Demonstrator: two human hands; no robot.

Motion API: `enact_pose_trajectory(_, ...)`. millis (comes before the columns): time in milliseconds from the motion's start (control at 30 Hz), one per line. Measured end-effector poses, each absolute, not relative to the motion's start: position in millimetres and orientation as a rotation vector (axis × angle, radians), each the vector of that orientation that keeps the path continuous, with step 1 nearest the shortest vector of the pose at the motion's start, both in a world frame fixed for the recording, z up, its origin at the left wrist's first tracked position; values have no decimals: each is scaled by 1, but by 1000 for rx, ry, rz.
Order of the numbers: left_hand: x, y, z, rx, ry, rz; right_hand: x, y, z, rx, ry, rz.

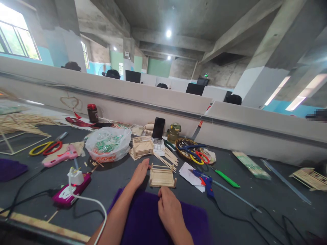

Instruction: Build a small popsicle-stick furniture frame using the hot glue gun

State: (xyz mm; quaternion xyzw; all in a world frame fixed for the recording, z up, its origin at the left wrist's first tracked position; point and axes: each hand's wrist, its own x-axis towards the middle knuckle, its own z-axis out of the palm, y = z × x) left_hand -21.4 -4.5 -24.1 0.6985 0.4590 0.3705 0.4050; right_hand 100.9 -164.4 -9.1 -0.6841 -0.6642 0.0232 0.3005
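A small rectangular model of wooden sticks [162, 176], with short posts and a rail along its back, lies in front of me. My left hand [139, 174] reaches along its left side, fingers stretched forward close to the left corner post; whether they touch it I cannot tell. My right hand [170, 207] is closed at the model's front edge, its fingers curled. What lies inside that grip, if anything, is hidden. Beneath both hands is a purple cloth [143, 217]. Loose wooden sticks [167, 157] lie just behind the model.
A blue glue gun [208, 183] rests at right on white paper [187, 172], near a green cutter [227, 178]. A second stick model [142, 146], phone [158, 128] and plastic bag [109, 144] stand behind. At left are a pink glue gun [61, 157] and power strip [71, 194].
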Motion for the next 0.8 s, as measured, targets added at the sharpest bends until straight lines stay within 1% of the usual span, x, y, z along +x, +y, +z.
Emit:
enact_pose_trajectory(100,-28,-8,-21,1798,1245,913,108,-159,-8,-1855,-1728,155)
enact_pose_trajectory(267,-41,-22,-10,1824,1377,876,132,-144,-6,-1890,-1651,462)
enact_pose_trajectory(567,-47,-56,-3,1700,1351,888,174,-101,-28,-1521,-1496,834)
enact_pose_trajectory(667,-43,-76,-4,1639,1260,866,179,-95,-29,-1484,-1441,831)
enact_pose_trajectory(800,-42,-92,1,1653,1203,866,190,-99,-22,-1530,-1335,645)
